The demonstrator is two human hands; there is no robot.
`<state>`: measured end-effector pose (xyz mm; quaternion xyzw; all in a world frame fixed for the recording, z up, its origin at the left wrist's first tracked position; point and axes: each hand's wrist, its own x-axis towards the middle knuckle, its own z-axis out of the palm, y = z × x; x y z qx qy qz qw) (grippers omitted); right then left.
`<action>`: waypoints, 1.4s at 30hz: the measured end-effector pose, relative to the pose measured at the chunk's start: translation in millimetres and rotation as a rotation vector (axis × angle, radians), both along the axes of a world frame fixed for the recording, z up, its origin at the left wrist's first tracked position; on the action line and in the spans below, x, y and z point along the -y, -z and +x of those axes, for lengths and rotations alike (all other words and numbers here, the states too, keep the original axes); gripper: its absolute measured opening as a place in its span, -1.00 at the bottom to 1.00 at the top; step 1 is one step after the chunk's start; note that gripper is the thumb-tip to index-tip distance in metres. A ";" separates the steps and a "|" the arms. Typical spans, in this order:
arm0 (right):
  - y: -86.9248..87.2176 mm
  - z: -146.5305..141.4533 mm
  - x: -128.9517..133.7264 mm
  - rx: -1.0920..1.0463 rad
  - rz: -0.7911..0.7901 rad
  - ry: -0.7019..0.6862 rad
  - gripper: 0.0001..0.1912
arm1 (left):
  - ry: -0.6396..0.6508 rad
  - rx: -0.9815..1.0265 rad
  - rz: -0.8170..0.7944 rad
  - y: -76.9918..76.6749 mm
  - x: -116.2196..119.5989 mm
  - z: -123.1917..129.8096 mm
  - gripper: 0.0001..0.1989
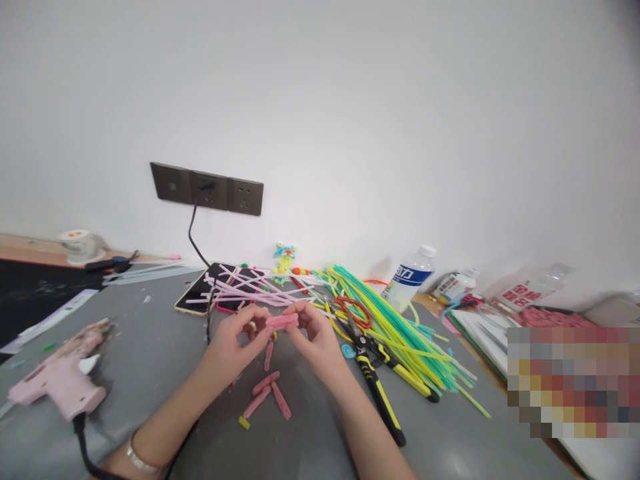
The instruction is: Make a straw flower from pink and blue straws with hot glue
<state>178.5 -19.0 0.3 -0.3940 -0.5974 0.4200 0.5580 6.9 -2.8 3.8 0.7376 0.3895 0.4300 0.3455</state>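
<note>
Between my two hands is a short bundle of folded pink pipe cleaner, held level above the grey table. My left hand pinches its left end with thumb and fingers. At the other end, the thumb and fingers of my right hand close on it. Below lie several more pink pipe cleaner pieces, one with a yellow tip. Long pale pink pipe cleaners spread just beyond my hands, partly over dark phones.
A pink glue gun rests at left, its black cord near my left forearm. Right of my hands lie yellow-black pliers and a heap of green and yellow pipe cleaners. A bottle stands by the wall, below and right of the sockets.
</note>
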 end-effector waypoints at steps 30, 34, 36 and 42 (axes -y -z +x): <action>0.4 7.1 0.6 -0.132 -0.131 -0.129 -0.76 | -0.067 0.070 -0.073 -6.2 3.4 -2.3 -0.87; -0.8 6.6 1.2 -0.133 -0.141 -0.119 -0.76 | -0.059 0.068 -0.091 -6.0 2.5 -2.4 -0.85; -1.2 6.2 1.4 -0.132 -0.142 -0.119 -0.75 | -0.055 0.067 -0.092 -6.1 2.2 -2.7 -0.85; -2.0 5.8 1.9 -0.143 -0.149 -0.114 -0.76 | -0.045 0.080 -0.075 -6.3 2.0 -3.9 -0.87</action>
